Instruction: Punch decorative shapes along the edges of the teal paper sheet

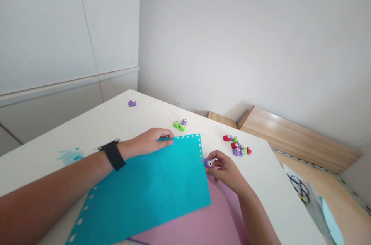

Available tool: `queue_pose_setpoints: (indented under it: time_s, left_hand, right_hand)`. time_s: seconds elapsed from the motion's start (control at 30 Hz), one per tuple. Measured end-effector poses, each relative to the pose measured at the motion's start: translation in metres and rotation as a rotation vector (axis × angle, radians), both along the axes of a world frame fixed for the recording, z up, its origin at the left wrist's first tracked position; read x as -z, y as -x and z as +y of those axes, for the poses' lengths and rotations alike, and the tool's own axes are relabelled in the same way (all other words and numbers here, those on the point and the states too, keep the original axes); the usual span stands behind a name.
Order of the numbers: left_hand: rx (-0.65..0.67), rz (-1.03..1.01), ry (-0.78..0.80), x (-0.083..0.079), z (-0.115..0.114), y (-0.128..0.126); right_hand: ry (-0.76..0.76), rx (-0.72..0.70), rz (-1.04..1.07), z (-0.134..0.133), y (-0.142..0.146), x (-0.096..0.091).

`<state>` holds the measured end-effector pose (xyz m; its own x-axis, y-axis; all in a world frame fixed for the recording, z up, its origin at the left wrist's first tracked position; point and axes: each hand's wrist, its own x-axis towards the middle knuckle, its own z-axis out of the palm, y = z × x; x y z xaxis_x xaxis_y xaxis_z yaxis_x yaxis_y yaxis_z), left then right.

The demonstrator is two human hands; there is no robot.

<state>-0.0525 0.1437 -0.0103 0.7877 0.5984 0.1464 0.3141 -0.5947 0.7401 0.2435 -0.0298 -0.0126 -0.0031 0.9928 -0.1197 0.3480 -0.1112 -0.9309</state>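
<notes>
Left hand (146, 142), fingers curled at the edge of one teal paper (150, 187), grip unclear; right hand (226, 171), fingers closed on one purple punch (208, 163); three punches (180, 125) nearby, one lone punch (132, 102), one tight cluster (236, 145).

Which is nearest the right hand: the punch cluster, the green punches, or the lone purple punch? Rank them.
From the right hand:
1. Punch cluster, beyond the hand
2. Green punches, past the paper
3. Lone purple punch, far left
</notes>
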Motion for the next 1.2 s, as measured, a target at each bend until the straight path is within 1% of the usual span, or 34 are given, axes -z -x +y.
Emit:
queue_pose_setpoints:
  time_s: [0.57,0.8,1.07,1.2]
  left_hand:
    - [-0.018,-0.001,-0.01,-0.003,-0.001,-0.001]
    - [-0.016,-0.005,-0.007,-0.007,-0.004,0.0]
    - [-0.006,0.0,0.004,-0.009,-0.005,-0.001]
    - [-0.012,-0.011,0.031,-0.01,-0.005,-0.001]
  right_hand:
    - [0.004,-0.011,-0.001,-0.002,0.001,-0.005]
    - [-0.006,-0.007,-0.011,-0.002,0.0,-0.004]
    - [0.025,-0.028,0.018,-0.003,0.005,-0.006]
    - [0.039,-0.016,0.063,-0.003,0.009,-0.005]
